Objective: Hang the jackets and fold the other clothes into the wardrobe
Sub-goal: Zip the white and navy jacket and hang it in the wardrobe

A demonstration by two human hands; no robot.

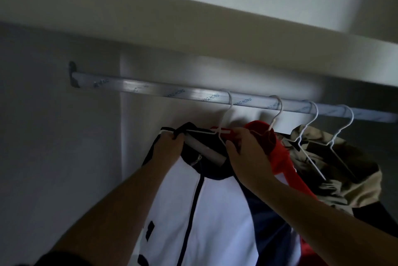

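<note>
As the left hand (170, 144) and right hand (244, 152) each clamp a grip on the collar of the white-and-navy jacket (215, 211), it hangs by its white wire hanger (225, 114) from the metal rail (150, 88), left of a red garment (277, 153) and a khaki jacket (353, 171), beneath a pale shelf (193, 35) in the dim, grey-walled wardrobe (53, 147).

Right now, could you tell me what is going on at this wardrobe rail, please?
A person is settling a white and navy jacket on a white hanger already hooked over the rail. The left hand and right hand grip its collar. A red garment and a khaki jacket hang alongside.
</note>
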